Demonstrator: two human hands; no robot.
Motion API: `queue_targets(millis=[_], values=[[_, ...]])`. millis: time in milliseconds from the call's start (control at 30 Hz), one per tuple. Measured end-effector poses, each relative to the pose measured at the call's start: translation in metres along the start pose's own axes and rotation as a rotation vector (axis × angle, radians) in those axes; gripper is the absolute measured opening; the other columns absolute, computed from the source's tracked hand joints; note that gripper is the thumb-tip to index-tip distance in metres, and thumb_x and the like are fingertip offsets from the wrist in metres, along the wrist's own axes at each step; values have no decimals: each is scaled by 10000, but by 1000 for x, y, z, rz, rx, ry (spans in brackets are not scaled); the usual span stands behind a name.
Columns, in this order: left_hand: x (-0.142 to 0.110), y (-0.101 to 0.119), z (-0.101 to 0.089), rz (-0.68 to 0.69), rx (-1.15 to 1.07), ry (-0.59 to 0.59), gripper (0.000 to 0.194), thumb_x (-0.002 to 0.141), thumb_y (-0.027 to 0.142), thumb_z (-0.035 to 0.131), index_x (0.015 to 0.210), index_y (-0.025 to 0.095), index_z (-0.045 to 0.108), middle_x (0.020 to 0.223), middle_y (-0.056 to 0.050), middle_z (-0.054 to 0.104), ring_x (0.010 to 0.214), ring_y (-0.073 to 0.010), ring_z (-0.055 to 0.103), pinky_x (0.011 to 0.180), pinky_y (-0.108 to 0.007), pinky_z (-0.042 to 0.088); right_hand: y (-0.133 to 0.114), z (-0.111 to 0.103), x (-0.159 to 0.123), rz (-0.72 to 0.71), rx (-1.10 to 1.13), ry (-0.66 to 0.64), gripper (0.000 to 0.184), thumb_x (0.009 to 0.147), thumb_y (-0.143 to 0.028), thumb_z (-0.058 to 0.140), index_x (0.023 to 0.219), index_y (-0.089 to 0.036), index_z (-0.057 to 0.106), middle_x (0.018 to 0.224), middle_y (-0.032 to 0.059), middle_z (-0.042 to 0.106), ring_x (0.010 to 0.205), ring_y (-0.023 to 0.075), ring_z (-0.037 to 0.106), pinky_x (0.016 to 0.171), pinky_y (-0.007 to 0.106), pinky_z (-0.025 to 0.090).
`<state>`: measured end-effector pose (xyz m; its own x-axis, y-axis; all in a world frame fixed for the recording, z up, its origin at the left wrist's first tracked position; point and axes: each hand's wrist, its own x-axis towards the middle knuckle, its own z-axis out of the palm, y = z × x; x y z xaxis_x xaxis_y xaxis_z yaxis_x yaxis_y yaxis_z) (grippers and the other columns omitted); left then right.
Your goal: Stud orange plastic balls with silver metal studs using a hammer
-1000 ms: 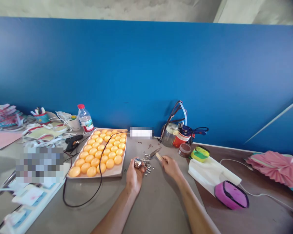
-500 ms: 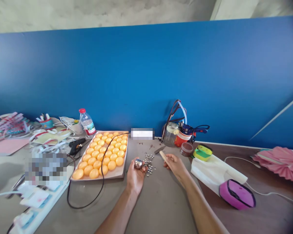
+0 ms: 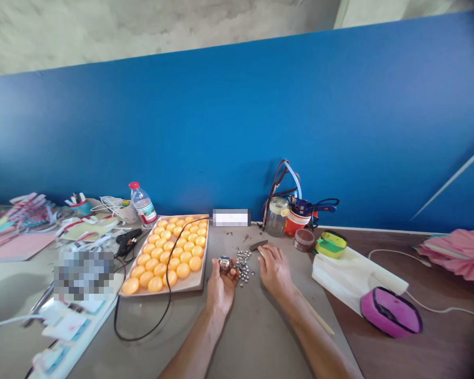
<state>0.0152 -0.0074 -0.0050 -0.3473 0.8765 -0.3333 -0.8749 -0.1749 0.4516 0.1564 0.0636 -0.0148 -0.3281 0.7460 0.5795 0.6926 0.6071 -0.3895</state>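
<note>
My left hand [image 3: 221,289], palm up with the fingers curled, holds a shiny silver ball [image 3: 224,262]. Right beside its fingertips is a loose pile of small silver beads [image 3: 243,263] on the grey table. My right hand [image 3: 275,269] is palm down over a pale wooden stick [image 3: 316,313], its fingers bent around the stick's far end. The stick's middle is hidden under my hand and wrist, while its near end shows beside the forearm. A short dark flat strip [image 3: 258,245] lies just beyond my right fingertips.
A shallow tray [image 3: 200,281] of orange balls stands left, a black cable [image 3: 169,287] across it. Behind are a bottle [image 3: 142,205], a clear jar [image 3: 277,218] and a red cup [image 3: 294,225]. A power strip [image 3: 85,329] is front left; a purple case [image 3: 391,311] lies right.
My right hand has turned palm down and reached forward along the wooden stick, whose near end now shows. My left hand still holds the silver ball. The view has tilted slightly.
</note>
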Motion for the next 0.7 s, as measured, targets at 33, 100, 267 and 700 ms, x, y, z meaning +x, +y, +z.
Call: queue_targets(millis=[33,100,267,700], values=[[-1,0,1,5,3,5,250,783,390,575,736,145,575,755,-67,650,515,-90,532,634,-269,483,-8,4,-2,-34,21,-8,306,854,-194,384,1099,-128,555,1108,138,560,1038,241,482,882,401,386],[-2,0,2,9,10,1,303,797,442,532,750,145,574,705,-67,639,500,-102,525,603,-269,473,-20,12,-8,-85,38,-70,356,861,-239,391,1171,-117,518,1212,162,506,1153,267,421,948,436,356],[-5,-1,3,35,2,-38,311,822,451,480,817,151,564,616,-35,584,461,-104,473,533,-254,426,-21,29,-19,-112,88,-267,464,859,-317,402,1302,-180,419,1396,129,352,1292,278,292,1023,460,302],[-5,-13,-1,360,404,67,429,671,475,638,985,210,515,691,21,555,513,-113,526,545,-250,412,-7,40,-21,-120,65,-274,481,825,-306,432,1272,-130,468,1367,151,399,1277,287,333,1031,444,316]])
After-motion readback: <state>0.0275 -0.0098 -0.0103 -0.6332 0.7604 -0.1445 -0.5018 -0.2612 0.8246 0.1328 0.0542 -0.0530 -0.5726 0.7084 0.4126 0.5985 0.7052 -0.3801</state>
